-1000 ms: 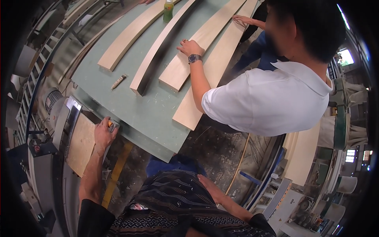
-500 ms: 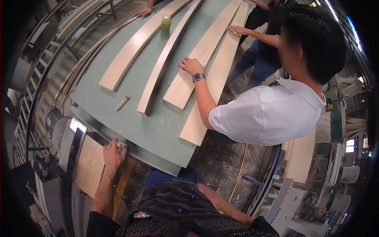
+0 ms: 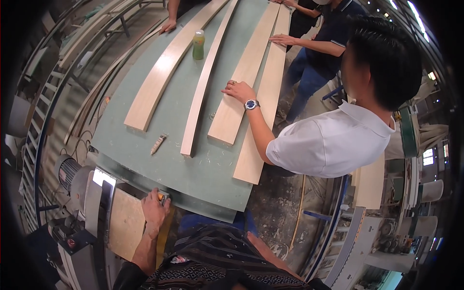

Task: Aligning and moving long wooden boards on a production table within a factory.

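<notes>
My left hand (image 3: 153, 212) is closed around a small orange-and-grey tool (image 3: 163, 197), mostly hidden by my fingers. It is beside the near left edge of the green tabletop (image 3: 140, 169), next to a machine's wooden plate (image 3: 126, 222). My right forearm (image 3: 273, 256) shows past the dark patterned apron (image 3: 212, 246); the hand itself is hidden. Ahead on the tabletop lie a wide curved board (image 3: 154, 92), a narrow curved strip (image 3: 199, 106), a pale plank (image 3: 244, 67) and another plank (image 3: 256, 150). A co-worker in a white shirt rests one hand (image 3: 241, 91) on the pale plank.
A green bottle (image 3: 198, 46) stands between the wide board and the strip. A crumpled tube (image 3: 158, 144) lies nearer me. More people stand along the far right side, one hand (image 3: 284, 39) on the planks. A motor (image 3: 69, 169) is at left, a blue-railed rack (image 3: 324, 217) at right.
The whole view has shifted slightly, so the table and my left hand sit lower and further right. My left hand still grips the small tool; the boards lie as before.
</notes>
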A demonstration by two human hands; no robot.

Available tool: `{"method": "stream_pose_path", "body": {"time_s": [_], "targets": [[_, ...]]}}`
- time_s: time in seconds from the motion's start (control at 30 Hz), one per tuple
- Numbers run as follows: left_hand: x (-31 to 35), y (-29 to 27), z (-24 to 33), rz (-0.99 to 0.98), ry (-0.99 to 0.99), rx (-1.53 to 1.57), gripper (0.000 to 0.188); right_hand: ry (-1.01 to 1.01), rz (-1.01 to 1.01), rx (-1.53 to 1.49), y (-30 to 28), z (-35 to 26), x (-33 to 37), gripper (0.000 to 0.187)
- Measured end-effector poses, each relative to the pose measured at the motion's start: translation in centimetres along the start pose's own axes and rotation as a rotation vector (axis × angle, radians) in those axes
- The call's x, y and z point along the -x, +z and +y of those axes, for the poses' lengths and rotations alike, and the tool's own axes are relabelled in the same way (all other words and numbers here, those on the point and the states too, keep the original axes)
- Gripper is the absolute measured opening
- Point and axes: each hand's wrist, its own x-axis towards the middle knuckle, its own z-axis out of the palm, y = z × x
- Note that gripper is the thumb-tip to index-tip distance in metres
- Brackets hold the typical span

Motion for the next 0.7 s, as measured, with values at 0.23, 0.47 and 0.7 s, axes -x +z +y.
{"method": "stream_pose_path", "body": {"time_s": [0.23, 0.47, 0.7], "targets": [[0.0, 0.1, -0.2, -0.022, -0.010, -0.003, 0.063, 0.063, -0.022, 0.010, -0.6, -0.8, -1.4, 0.072], [-0.1, 0.0, 0.0, -0.024, -0.023, -0.006, 0.063, 0.081, -0.030, -0.005, -0.6, -0.6, -1.7, 0.067], [0.0, 0.2, 0.1, -0.023, -0.017, -0.006, 0.063, 0.106, -0.033, 0.004, -0.3, 0.7, -0.7, 0.062]]}}
